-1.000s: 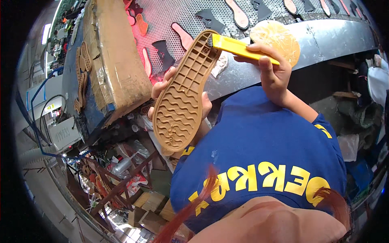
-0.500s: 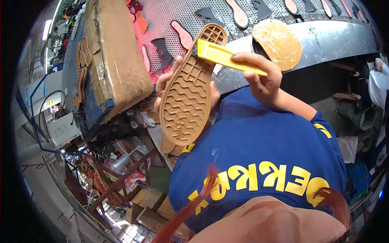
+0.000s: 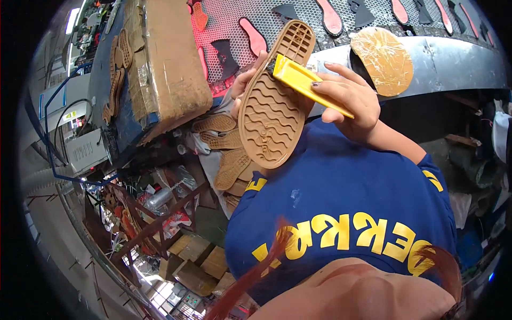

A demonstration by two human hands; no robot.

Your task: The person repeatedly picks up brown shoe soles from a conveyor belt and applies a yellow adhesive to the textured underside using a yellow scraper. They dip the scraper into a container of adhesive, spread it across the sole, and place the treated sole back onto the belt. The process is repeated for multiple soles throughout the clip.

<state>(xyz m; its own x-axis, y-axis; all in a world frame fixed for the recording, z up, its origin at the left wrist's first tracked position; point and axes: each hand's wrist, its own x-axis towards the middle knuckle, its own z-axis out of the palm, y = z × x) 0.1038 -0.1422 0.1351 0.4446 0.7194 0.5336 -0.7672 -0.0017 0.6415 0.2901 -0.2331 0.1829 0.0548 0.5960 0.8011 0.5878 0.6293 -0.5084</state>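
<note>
- Fingers of my right hand [image 3: 354,101], in the head view, are bending closely around a yellow brush [image 3: 301,80], gripping its handle.
- On the other side, my left hand [image 3: 241,88] is holding a brown sole [image 3: 272,117], its fingers half curled along the left edge; the sole is hiding the rest, so I cannot tell where the thumb is sitting.
- That sole is hanging aslant in front of my blue shirt [image 3: 341,176], its tread facing up at me, the wavy part nearer and the gridded end farther off.
- Dark bristles [image 3: 271,68] are appearing to touch the tread near its middle.
- More soles [image 3: 232,168] are lying piled just left of the held one.
- Farther left, a cardboard box [image 3: 173,53] is standing near some loose soles [image 3: 126,48].
- Ahead, pink insoles [image 3: 330,20] and black pieces [image 3: 225,58] are lying on mesh [image 3: 218,26], and a scratched tan disc [image 3: 381,61] is resting by the metal edge [image 3: 458,58].
</note>
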